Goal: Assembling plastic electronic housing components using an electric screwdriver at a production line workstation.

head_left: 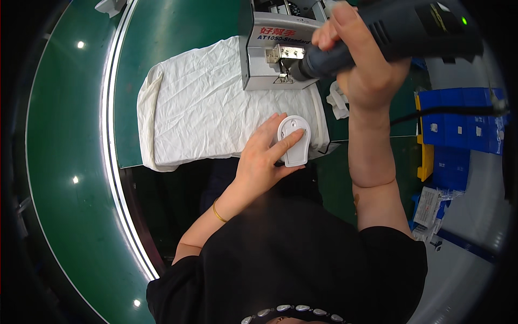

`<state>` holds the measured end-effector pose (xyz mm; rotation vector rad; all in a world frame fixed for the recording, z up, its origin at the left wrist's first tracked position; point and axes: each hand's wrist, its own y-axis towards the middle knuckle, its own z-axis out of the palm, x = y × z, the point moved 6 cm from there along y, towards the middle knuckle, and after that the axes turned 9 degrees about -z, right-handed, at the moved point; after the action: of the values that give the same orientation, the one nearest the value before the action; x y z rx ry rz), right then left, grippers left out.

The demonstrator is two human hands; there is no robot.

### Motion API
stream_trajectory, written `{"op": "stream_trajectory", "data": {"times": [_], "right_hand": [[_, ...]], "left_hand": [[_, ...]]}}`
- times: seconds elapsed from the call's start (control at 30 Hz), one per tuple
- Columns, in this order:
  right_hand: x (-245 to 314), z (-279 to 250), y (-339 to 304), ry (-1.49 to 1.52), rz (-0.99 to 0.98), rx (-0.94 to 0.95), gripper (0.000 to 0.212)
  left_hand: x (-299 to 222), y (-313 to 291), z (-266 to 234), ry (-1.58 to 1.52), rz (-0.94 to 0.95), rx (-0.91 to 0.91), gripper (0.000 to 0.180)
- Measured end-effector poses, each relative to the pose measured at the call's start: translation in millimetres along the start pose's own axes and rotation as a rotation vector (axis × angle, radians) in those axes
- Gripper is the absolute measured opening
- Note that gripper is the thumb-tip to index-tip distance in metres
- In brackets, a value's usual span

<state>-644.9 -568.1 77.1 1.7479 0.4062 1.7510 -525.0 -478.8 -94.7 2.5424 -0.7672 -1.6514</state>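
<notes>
My left hand is closed around a small white plastic housing, rounded at its far end, with the thumb resting on its inner face. The housing is held over the near right edge of a cloth-covered pad. My right hand grips a black electric screwdriver with a green light on it. The screwdriver's tip points left and down, close to the front outlet of a grey screw feeder. Whether the bit touches a screw there is too small to tell.
Blue parts bins with a yellow edge stand at the right, and clear plastic bags lie below them. A dark cable crosses in front of the bins. Some crumpled white cloth lies beside the feeder. A bright light strip curves along the left.
</notes>
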Motion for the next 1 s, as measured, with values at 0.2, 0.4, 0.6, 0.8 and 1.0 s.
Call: {"op": "stream_trajectory", "data": {"times": [0.2,0.4,0.6,0.8,1.0], "right_hand": [[27.3,-21.6,-35.9,0.0,-0.017,0.228,0.049],[33.7,-30.9,-48.8,-0.11,-0.028,0.298,0.048],[33.8,-26.6,-52.7,-0.033,-0.02,0.255,0.048],[35.5,-27.2,-54.3,-0.061,-0.022,0.265,0.047],[31.3,-24.8,-57.3,-0.034,-0.002,0.243,0.045]], "left_hand": [[-7.0,3.0,-5.1,-0.066,0.005,-0.037,0.076],[-9.2,4.4,-5.6,-0.058,-0.005,-0.036,0.073],[-7.1,2.7,-3.7,-0.048,-0.007,-0.036,0.073],[-6.4,2.2,-4.1,-0.075,-0.018,-0.036,0.072],[-5.0,2.4,-3.4,-0.088,-0.019,-0.031,0.073]]}}
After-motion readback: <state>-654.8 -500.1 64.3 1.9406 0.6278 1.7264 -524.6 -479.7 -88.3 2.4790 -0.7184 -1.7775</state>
